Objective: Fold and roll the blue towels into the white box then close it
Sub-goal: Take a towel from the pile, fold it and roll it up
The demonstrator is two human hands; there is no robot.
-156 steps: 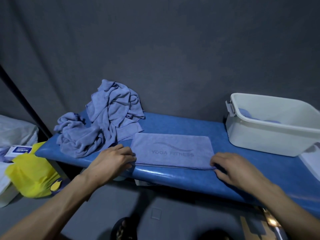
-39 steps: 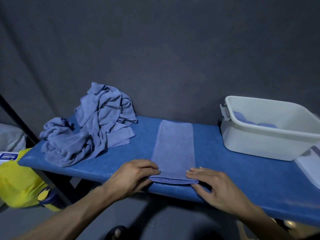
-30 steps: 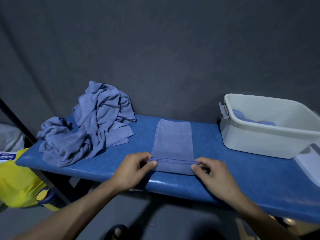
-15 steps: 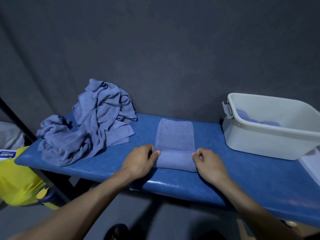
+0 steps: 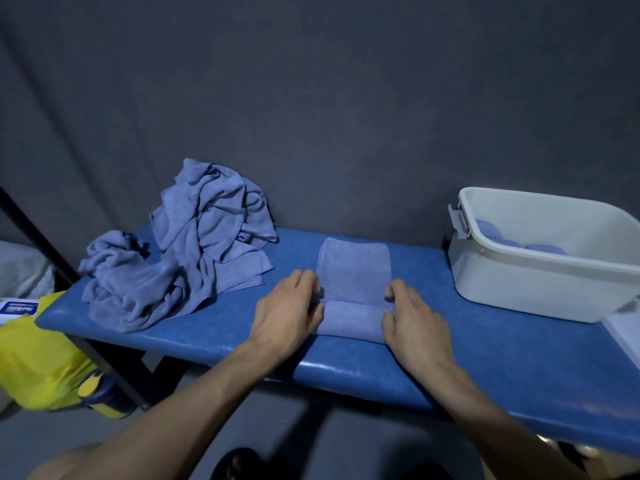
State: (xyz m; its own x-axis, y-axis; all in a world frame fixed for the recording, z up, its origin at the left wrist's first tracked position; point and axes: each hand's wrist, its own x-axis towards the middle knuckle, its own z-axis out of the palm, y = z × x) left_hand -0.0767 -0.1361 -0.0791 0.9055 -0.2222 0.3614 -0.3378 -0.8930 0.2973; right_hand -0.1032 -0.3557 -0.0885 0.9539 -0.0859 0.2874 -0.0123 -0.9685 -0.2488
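A folded blue towel (image 5: 354, 268) lies as a narrow strip across the blue padded bench (image 5: 485, 358), its near end wound into a thick roll. My left hand (image 5: 287, 313) grips the roll's left end with curled fingers. At the roll's right end my right hand (image 5: 412, 317) does the same. The white box (image 5: 519, 282) stands open at the right, and rolled blue towels (image 5: 502, 237) lie inside it. A heap of unfolded blue towels (image 5: 187, 251) sits at the bench's left end.
A white lid (image 5: 625, 330) lies flat on the bench to the right of the box. A yellow bag (image 5: 38, 358) and a white carton (image 5: 17, 308) sit low at the left. A dark grey curtain hangs behind the bench.
The towel was turned from crosswise to lengthwise. Both hands lifted its near edge and have rolled it away from me, so the roll is thicker and the flat part shorter.
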